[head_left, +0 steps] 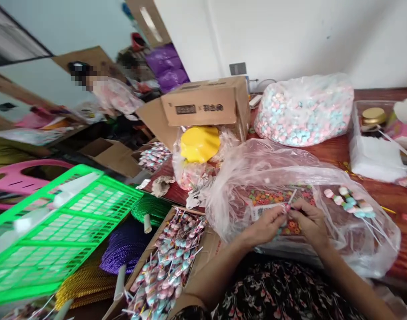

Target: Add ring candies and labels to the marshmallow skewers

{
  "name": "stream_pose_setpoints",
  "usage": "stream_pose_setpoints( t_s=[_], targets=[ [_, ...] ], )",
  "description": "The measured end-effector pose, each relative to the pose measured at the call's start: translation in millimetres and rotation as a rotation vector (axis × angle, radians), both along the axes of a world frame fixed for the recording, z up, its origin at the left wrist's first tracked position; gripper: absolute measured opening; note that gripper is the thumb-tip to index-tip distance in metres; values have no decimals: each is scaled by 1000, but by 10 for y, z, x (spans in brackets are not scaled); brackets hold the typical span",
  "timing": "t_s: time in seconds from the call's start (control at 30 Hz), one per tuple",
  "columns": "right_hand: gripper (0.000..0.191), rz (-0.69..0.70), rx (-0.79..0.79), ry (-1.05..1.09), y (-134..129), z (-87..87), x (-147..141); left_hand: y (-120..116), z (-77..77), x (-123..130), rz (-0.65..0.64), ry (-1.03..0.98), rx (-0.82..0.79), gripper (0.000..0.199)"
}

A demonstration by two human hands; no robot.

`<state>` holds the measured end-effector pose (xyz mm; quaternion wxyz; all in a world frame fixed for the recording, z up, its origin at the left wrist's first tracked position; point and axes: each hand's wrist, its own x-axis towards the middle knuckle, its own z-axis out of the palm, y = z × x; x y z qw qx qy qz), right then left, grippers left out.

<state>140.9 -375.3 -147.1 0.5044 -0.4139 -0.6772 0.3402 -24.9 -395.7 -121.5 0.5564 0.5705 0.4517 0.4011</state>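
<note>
Fingers [280, 213] on both hands: what state?

Narrow, tips meeting. Left hand [265, 226] and right hand [310, 221] together pinch a white stick [292, 197].

Stick location?

Head view, near centre, above a clear bag [366, 240] on a red-brown table [386, 191]. Colored candy rings [276, 198] and a printed card [263, 212] show just below the stick, beneath the plastic.

Right of hands?

Pastel candy skewers [352, 202] lie on the bag. Far right, a large bag of pastel candies [305, 111].

Left of hands?

Cardboard tray [206, 242] packed with more skewers [166, 262], near left. Beyond it, a green crate [56, 226] and purple coil [123, 246].

Far side?

Cardboard box [203, 102] behind a yellow object [199, 144]. Far left, a blurred co-worker [116, 95].
</note>
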Motion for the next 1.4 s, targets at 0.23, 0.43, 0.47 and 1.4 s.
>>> stream_pose_setpoints(
  t_s=[0.23, 0.43, 0.47, 1.4],
  targets=[
    [38, 365, 433, -603, 125, 213, 331, 54, -217, -150, -241, -279, -536, 26],
    [20, 446, 458, -825, -30, 33, 303, 60, -247, -294, -577, 15, -548, 35],
    [18, 386, 434, -849, -54, -33, 249, 60, -238, -301, -587, 129, -444, 35],
    [19, 170, -6, -894, 28, -4, 556, 24, -466, -74, -278, 600, 254, 30]
  ],
)
